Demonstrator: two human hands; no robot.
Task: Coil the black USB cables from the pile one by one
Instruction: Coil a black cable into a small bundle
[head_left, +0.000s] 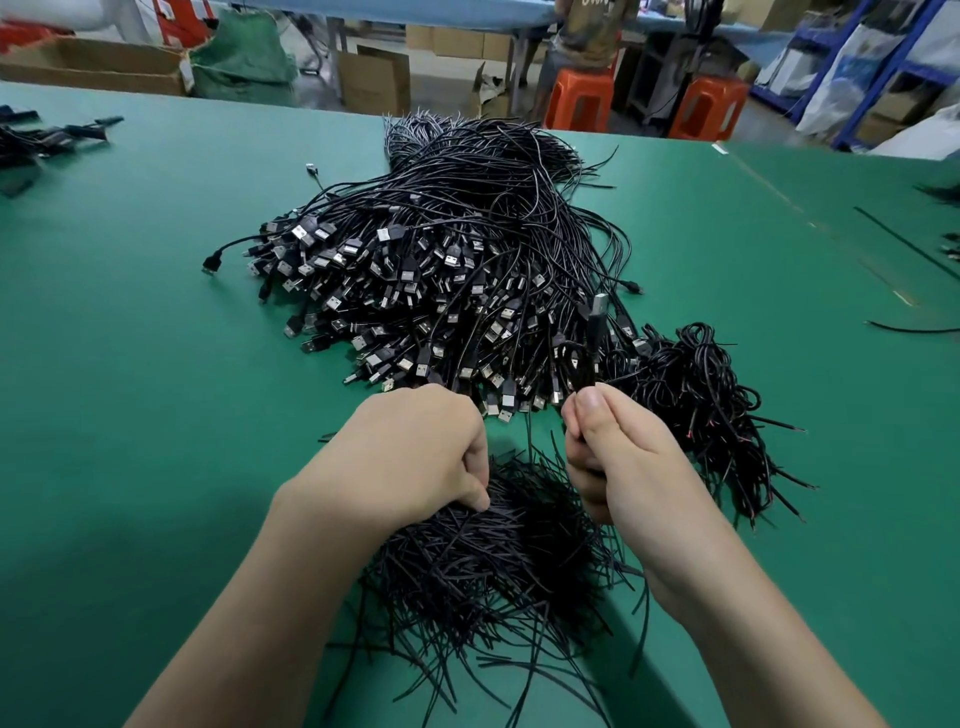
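My right hand (623, 462), lower centre-right of the frame, pinches a thin black USB cable (596, 332), with its silver plug standing above my thumb. My left hand (415, 457), just left of it, has curled fingers, and I cannot tell whether they hold anything. The big pile of black USB cables (441, 260) fills the centre of the green table mat (156, 364).
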